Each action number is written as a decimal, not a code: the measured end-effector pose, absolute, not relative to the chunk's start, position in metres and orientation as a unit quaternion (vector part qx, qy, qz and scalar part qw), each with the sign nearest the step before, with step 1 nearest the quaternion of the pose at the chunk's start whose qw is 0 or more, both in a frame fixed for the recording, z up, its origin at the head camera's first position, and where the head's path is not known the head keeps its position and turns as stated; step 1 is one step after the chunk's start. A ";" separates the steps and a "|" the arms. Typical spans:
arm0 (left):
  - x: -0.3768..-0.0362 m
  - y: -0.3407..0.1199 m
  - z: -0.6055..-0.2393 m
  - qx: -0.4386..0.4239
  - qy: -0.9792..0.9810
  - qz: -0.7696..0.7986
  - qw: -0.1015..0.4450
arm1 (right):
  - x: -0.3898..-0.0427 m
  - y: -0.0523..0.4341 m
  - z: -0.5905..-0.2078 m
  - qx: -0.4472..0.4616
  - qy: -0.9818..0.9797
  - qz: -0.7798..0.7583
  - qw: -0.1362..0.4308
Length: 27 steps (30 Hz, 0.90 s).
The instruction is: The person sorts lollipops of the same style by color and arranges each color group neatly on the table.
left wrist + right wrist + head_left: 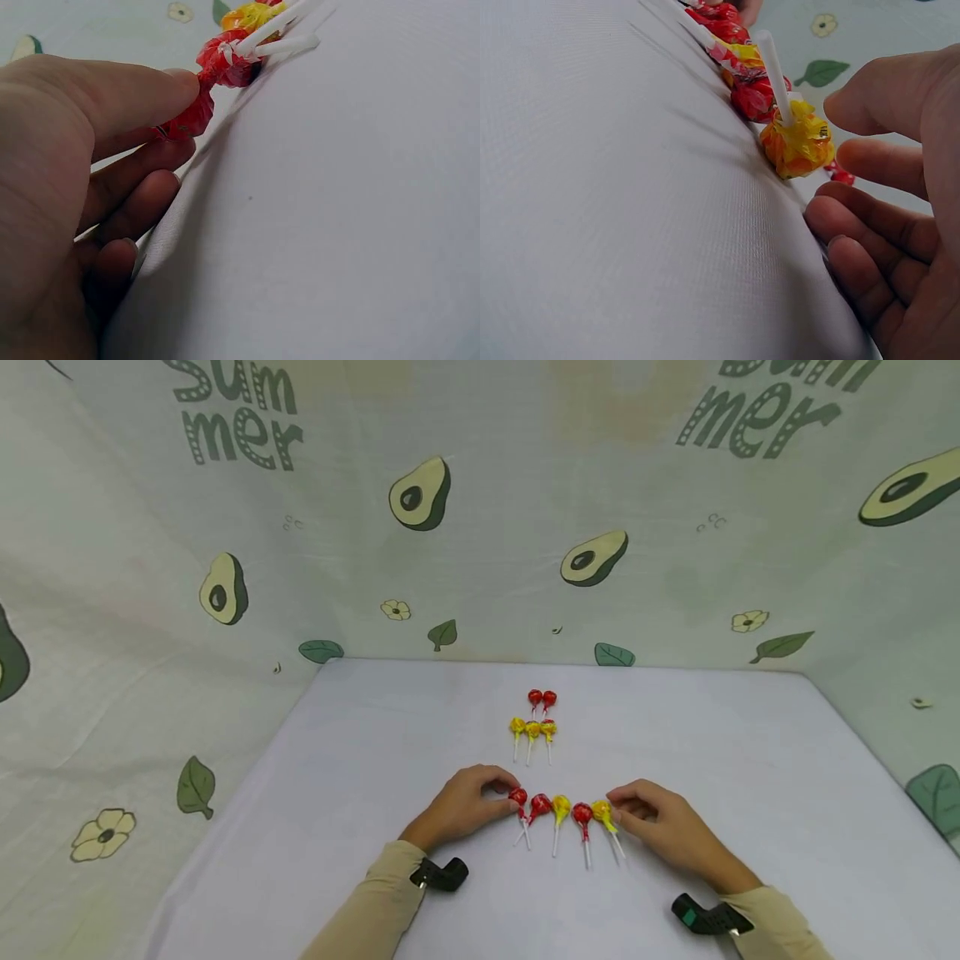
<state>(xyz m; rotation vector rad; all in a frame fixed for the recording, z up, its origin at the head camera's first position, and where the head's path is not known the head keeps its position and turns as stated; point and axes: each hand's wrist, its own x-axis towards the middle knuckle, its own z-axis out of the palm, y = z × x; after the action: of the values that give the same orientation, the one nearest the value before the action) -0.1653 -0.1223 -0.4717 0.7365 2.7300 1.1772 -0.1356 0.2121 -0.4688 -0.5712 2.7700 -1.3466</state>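
My left hand pinches a red lollipop by its wrapped head, thumb against index finger, at the left end of a front row. A second red lollipop lies right beside it, their sticks crossing. Farther right come a yellow lollipop, another red lollipop and, at the right end, a yellow lollipop. Close to that last one is my right hand, its fingers loosely bent. In the right wrist view, a small gap shows between its thumb and the yellow wrapper.
Behind the front row, three yellow lollipops lie side by side on the white table. Two red lollipops lie just beyond them, farther back. A cloth printed with avocados hangs behind the table and along its sides.
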 end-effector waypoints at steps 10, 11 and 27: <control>-0.167 -0.125 -0.470 0.210 0.874 0.435 0.054 | -0.140 0.211 -0.474 -0.224 0.881 -0.417 -0.006; -0.167 -0.124 -0.470 0.210 0.871 0.441 0.055 | -0.140 0.211 -0.475 -0.227 0.882 -0.413 -0.011; -0.174 -0.126 -0.466 0.160 0.845 0.508 0.051 | -0.142 0.206 -0.481 -0.229 0.887 -0.400 -0.037</control>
<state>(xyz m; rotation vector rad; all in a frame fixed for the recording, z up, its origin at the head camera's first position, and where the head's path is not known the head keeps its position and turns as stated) -0.1736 -0.1257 -0.4656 0.4860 2.5712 1.5455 -0.1421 0.2059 -0.4806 -0.7357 2.8541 -1.2880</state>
